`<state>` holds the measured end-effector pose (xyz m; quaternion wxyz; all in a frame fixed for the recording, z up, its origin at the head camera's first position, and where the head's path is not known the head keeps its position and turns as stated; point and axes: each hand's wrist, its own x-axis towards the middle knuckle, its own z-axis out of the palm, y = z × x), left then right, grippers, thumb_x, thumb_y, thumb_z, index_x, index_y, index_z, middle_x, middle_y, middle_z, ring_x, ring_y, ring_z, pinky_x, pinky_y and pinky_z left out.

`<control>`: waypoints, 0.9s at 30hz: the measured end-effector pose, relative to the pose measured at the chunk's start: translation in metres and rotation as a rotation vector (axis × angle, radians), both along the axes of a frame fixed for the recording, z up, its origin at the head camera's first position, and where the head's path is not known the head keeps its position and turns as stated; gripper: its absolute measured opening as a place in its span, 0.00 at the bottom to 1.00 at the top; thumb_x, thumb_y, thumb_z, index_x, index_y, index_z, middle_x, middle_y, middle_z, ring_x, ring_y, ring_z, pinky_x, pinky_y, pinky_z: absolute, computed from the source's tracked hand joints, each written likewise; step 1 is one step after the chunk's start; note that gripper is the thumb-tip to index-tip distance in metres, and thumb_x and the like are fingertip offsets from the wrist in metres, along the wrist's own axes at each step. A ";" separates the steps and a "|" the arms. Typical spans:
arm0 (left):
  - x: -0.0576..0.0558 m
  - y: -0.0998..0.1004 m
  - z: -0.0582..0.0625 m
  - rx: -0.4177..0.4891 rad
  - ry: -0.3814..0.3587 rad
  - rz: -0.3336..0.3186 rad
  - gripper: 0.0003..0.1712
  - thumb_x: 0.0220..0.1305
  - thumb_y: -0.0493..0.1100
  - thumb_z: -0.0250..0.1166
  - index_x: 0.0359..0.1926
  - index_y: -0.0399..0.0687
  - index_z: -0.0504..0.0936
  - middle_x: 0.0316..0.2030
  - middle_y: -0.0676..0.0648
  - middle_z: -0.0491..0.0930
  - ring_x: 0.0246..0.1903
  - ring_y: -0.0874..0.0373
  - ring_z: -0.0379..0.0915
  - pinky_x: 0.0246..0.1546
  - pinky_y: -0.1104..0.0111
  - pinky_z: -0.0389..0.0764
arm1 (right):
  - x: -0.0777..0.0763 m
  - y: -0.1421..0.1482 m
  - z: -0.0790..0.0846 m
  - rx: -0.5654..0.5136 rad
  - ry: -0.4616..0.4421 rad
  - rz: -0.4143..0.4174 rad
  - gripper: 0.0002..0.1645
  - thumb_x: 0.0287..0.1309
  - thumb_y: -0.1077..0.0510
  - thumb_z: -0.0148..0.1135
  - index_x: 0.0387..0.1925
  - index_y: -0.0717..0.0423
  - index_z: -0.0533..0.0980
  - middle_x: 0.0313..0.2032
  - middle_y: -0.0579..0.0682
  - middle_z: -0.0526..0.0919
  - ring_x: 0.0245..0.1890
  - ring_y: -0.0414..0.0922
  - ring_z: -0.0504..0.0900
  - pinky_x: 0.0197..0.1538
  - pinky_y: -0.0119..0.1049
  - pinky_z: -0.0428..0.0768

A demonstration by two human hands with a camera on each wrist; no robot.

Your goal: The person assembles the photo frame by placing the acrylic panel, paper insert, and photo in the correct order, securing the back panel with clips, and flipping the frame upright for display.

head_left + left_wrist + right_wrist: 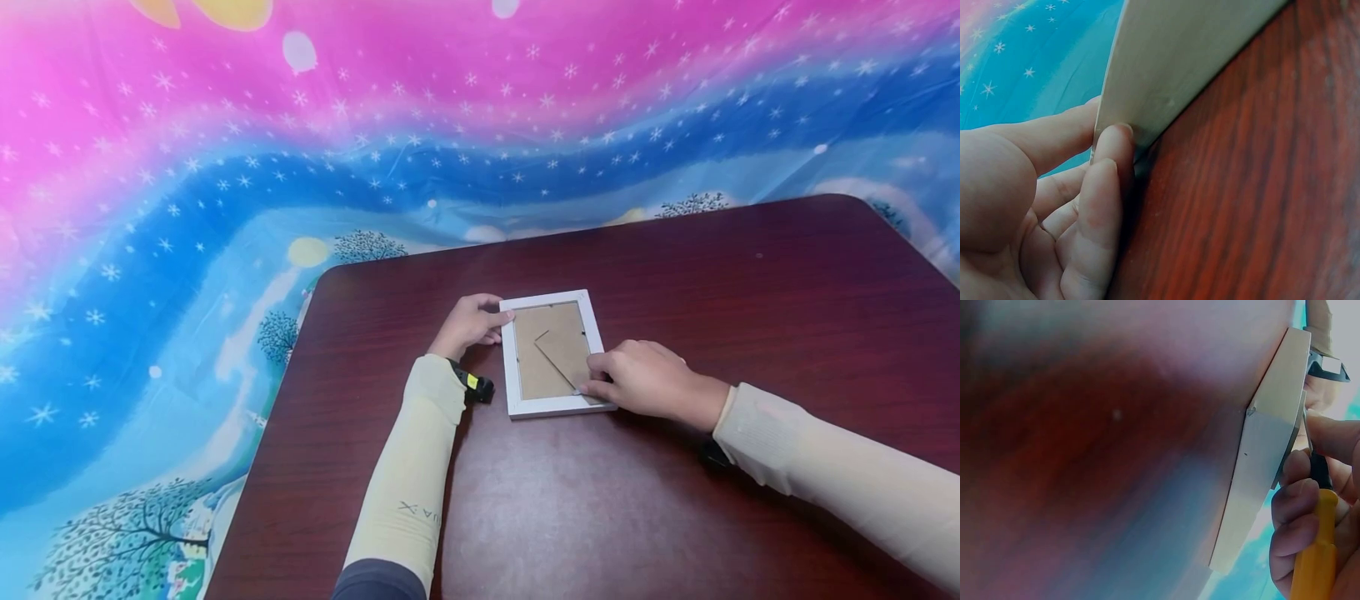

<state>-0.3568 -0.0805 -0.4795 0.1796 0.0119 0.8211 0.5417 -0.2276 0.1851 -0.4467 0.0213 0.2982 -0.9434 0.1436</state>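
A white picture frame lies back side up on the table, its brown backing board showing with a bent dark line across it. My left hand pinches the frame's upper left edge, the thumb over the rim and the fingers along its side. At the lower right corner is my right hand, gripping a yellow-handled screwdriver with a black collar. The screwdriver's thin metal shaft points at the backing near that corner, where a thin panel edge stands out past the frame's side in the right wrist view. Its tip is hidden.
The dark red wooden table has rounded far corners. Behind it hangs a pink and blue cloth with snowflakes and trees. A black wrist device with a yellow mark sits on the left wrist, close beside the frame.
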 end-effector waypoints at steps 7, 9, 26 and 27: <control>0.000 0.000 0.000 0.010 -0.002 -0.003 0.32 0.61 0.47 0.71 0.63 0.41 0.72 0.28 0.41 0.80 0.21 0.55 0.77 0.27 0.65 0.83 | -0.003 -0.001 0.000 -0.011 -0.007 0.022 0.27 0.57 0.46 0.69 0.14 0.41 0.62 0.09 0.36 0.60 0.11 0.34 0.60 0.14 0.33 0.55; 0.000 0.000 0.000 0.010 -0.004 -0.002 0.32 0.61 0.47 0.71 0.63 0.41 0.72 0.28 0.41 0.80 0.21 0.55 0.77 0.27 0.66 0.83 | -0.004 -0.002 0.001 -0.005 -0.019 0.024 0.26 0.57 0.46 0.69 0.14 0.41 0.63 0.09 0.37 0.61 0.11 0.34 0.60 0.15 0.33 0.56; 0.001 -0.001 0.002 -0.022 0.011 -0.004 0.31 0.61 0.48 0.70 0.62 0.43 0.73 0.29 0.41 0.80 0.23 0.53 0.79 0.29 0.65 0.84 | -0.012 -0.006 0.004 0.038 -0.078 0.055 0.22 0.59 0.46 0.68 0.16 0.41 0.67 0.11 0.38 0.64 0.12 0.36 0.63 0.17 0.33 0.62; 0.001 -0.001 0.002 -0.019 0.012 -0.006 0.31 0.61 0.48 0.70 0.62 0.43 0.73 0.29 0.41 0.81 0.23 0.53 0.79 0.29 0.65 0.83 | -0.012 -0.006 0.005 0.039 -0.079 0.056 0.22 0.59 0.46 0.68 0.16 0.41 0.67 0.11 0.38 0.64 0.12 0.36 0.63 0.17 0.33 0.63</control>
